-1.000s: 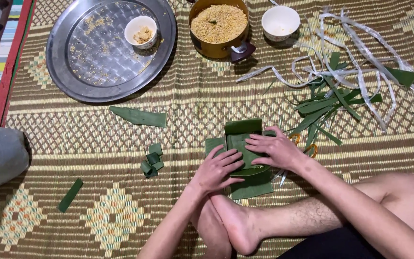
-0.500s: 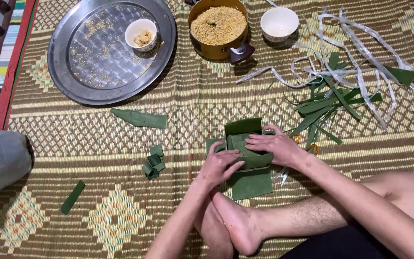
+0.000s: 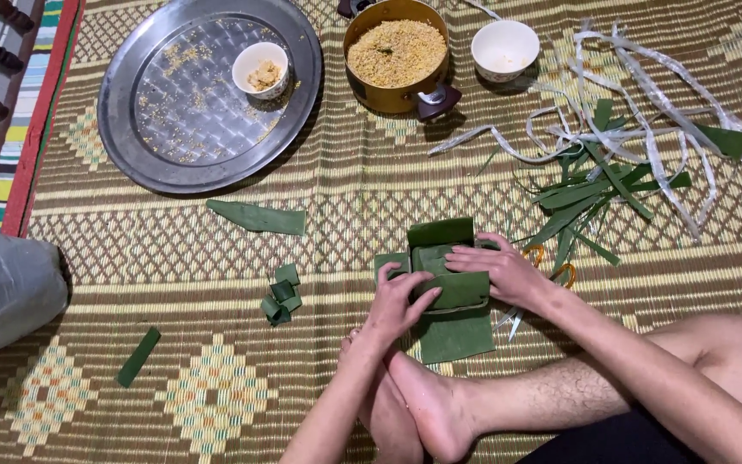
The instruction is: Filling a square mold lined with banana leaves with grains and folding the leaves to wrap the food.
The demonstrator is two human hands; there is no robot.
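Two hands on one folded green leaf parcel (image 3: 448,283), lying on the brown woven floor mat (image 3: 216,387) just ahead of the person's crossed feet. Left hand (image 3: 398,302): fingers curled over the parcel's near-left edge, pressing the fold down. Right hand (image 3: 501,268): fingers together and flat along the top flap, holding it shut. Neither hand lifts it; both pin it to the mat.

Handling judgement: leaf is thin, soft, springy at the creases, probably tears along the grain. Parcel looks light and would unfold if released. Best hold is flat pressure across the folds, not a pinch at a corner.

Nearby: orange-handled scissors (image 3: 551,266) partly under the right wrist, pile of green leaf strips and pale ties (image 3: 629,163) to the right, small folded leaf scraps (image 3: 281,294) to the left. Further up: yellow pot of yellowish grain (image 3: 397,56), white bowl (image 3: 505,47), round steel tray (image 3: 182,137) carrying a small cup (image 3: 260,69).
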